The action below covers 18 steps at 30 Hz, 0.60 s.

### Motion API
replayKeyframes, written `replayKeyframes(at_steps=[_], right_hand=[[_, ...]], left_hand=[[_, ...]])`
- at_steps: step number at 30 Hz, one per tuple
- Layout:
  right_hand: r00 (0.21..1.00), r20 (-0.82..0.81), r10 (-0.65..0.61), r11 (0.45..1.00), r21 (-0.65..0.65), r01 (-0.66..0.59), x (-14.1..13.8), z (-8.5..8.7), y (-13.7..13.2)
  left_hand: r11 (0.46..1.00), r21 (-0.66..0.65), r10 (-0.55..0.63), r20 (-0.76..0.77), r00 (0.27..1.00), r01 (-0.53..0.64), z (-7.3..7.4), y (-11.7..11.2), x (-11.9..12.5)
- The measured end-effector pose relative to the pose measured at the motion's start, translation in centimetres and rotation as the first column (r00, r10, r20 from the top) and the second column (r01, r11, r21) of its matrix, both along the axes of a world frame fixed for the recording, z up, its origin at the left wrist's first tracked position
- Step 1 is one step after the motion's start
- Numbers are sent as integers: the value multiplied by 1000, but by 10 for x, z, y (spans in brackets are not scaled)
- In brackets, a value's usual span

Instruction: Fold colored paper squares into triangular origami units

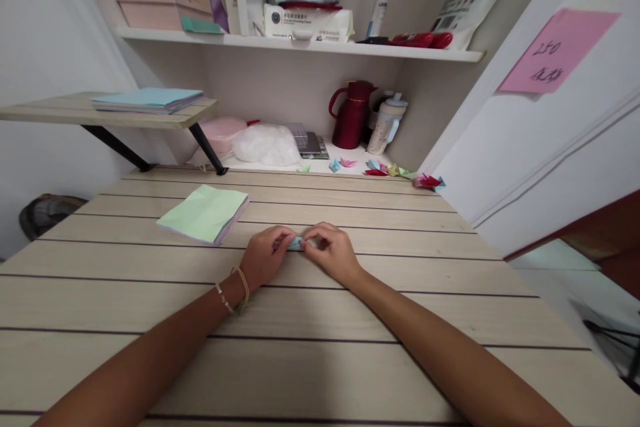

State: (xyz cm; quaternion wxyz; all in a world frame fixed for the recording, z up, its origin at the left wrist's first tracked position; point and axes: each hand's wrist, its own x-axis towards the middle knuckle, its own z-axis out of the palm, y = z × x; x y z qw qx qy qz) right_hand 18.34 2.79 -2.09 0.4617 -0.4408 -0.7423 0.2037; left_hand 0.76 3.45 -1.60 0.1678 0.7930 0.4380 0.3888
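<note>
A small folded piece of blue paper [295, 244] is between my two hands, low over the slatted wooden table [310, 320]. My left hand [267, 255] pinches its left end between thumb and fingers. From the other side, my right hand [331, 252] has thumb and fingertips closed on the right end. Fingers cover most of the paper, so its exact fold cannot be made out. To the left of my hands lies a stack of square paper [204, 211] with a light green sheet on top.
Small folded paper figures [379, 168] in several colours line the back edge. Behind them stand a dark red jug [353, 117] and a pale tumbler [387, 123]. A raised wooden stand [60, 107] at left holds blue-topped paper [149, 98]. A loaded white shelf [300, 45] spans above.
</note>
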Motion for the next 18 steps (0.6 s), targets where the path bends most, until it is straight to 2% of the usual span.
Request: replayKeyframes(at_steps=[7, 11, 14, 18], right_hand=[[999, -42, 24, 995, -92, -28, -3, -4, 4], [997, -49, 53, 994, -91, -57, -7, -3, 4], [999, -37, 4, 997, -81, -6, -9, -4, 4], [997, -19, -71, 995, -65, 70, -12, -5, 3]], left_hand=[[994, -107, 16, 153, 988, 1, 0, 0, 1], [974, -219, 15, 321, 947, 59, -2, 2, 2], [958, -275, 45, 440, 897, 86, -2, 3, 4], [950, -295, 56, 480, 875, 101, -3, 2, 9]])
